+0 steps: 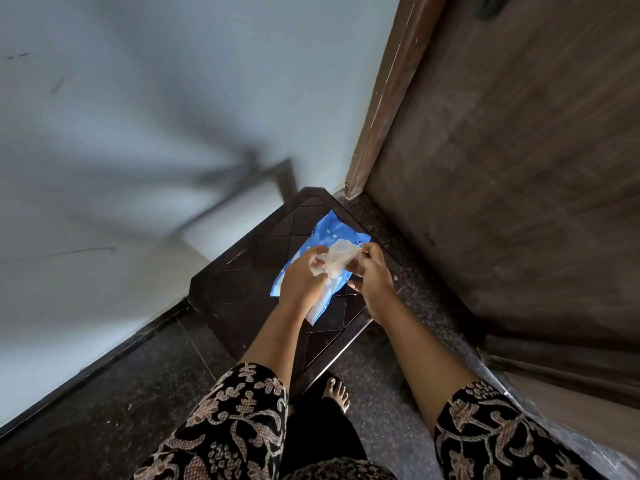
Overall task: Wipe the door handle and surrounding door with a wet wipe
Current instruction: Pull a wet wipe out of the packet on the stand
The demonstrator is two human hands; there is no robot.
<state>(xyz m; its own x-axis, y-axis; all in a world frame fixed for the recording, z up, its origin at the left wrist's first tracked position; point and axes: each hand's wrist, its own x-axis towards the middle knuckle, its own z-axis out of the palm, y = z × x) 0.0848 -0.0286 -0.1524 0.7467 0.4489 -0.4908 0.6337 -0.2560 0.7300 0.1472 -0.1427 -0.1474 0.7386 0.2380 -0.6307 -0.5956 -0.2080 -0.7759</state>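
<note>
Head view, looking down: thin white wet wipe (337,259) stretched between both hands above blue plastic wipe pack (323,251), which lies on dark diamond-patterned stool top (242,271), toward its far right corner. Left hand (304,275) fingers pinched closed on wipe's left side; right hand (372,275) fingers pinched on right edge. Brown wooden door (519,168) at right; dark handle (488,6) barely visible at top. Advice: pull wipe fully clear, spread flat before reaching up.

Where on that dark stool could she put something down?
The stool's left half, between the blue wipes pack and the wall-side edge, is bare. So is its near corner. The right half is crowded: pack, both hands and the wipe.
</note>
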